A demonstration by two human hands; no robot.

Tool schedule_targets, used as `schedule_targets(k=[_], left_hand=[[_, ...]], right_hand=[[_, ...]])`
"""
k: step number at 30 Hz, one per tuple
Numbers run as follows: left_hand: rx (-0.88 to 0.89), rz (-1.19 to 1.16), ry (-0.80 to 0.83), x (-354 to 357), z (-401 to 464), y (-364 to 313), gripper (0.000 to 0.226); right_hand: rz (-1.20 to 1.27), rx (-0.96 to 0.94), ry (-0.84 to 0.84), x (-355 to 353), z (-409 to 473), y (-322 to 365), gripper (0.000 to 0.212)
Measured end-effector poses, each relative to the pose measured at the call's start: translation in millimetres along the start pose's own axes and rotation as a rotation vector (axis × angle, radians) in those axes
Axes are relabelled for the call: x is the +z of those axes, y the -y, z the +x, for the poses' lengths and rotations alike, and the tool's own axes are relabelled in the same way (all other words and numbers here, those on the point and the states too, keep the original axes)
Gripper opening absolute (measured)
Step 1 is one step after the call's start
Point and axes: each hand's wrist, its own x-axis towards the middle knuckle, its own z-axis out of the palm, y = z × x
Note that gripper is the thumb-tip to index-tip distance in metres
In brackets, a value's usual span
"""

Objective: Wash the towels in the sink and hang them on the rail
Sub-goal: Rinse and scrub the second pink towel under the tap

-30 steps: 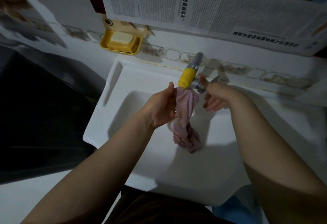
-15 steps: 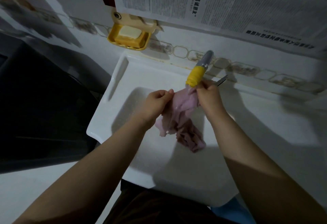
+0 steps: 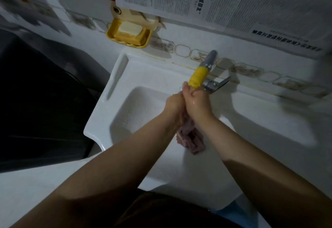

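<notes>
Towel (image 3: 188,138), pink and bunched, is hanging over the sink (image 3: 136,105) below the tap (image 3: 199,76). Left hand (image 3: 173,102) and right hand (image 3: 196,101) are pressing together, clamping its upper end. Likely sodden, limp, heavy; gripping the gathered top is suiting it best.

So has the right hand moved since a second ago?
Yes. The right hand left the tap handle and came in below the yellow spout, against the left hand.

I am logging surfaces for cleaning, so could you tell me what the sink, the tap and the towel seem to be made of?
Sink: glossy white, probably ceramic or moulded plastic, with soft highlights and beaded droplets.
Tap: grey shiny metal, its spout wrapped in matte yellow plastic or rubber.
Towel: soft pink cloth, bunched and creased.
</notes>
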Motion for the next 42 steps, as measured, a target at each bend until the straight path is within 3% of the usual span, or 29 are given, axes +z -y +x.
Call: schedule_targets(k=[2,6,10,12,15,17,19,21,24,27,29,31,34,39,42], left_hand=[[-0.007,-0.001,-0.034,3,1,6,0.029],[0.038,-0.018,-0.018,-8,5,0,0.037],[-0.007,-0.033,-0.008,1,-1,5,0.033],[0.011,-0.055,0.003,-1,-2,0,0.034],[-0.003,-0.111,0.042,-7,3,1,0.035],[-0.037,0.006,0.044,-2,-6,1,0.036],[0.004,0.196,0.092,0,-4,6,0.048],[0.102,0.38,0.077,-8,0,1,0.055],[0.175,0.42,0.111,-26,4,-13,0.062],[0.169,0.546,0.21,-36,5,-17,0.081],[0.229,0.642,0.201,-39,4,-15,0.075],[0.283,0.665,0.201,-42,3,-14,0.072],[0.341,0.692,0.177,-52,5,-11,0.069],[0.424,0.671,0.284,-65,12,9,0.044],[0.372,0.389,0.075,-59,13,7,0.045]], right_hand=[[0.059,0.039,-0.034,-4,4,-3,0.026],[0.035,-0.13,0.024,7,-16,9,0.04],[0.04,0.032,-0.009,-5,7,-5,0.032],[0.025,-0.082,-0.042,-3,-3,1,0.039],[-0.043,-0.174,0.039,1,-21,6,0.047],[-0.152,-0.055,0.013,-9,-4,-4,0.041],[-0.095,0.105,-0.004,-20,14,-14,0.032],[0.142,0.231,0.084,-22,22,-20,0.031],[0.445,0.455,0.409,-20,17,-24,0.048],[0.117,0.249,0.604,-35,11,-23,0.051],[0.03,0.107,0.606,-40,14,-25,0.042],[0.012,0.091,0.581,-42,16,-21,0.039],[-0.052,0.093,0.393,-38,19,-13,0.03],[0.465,0.268,0.17,-34,27,-3,0.026],[0.511,0.302,0.149,-35,25,2,0.028]])
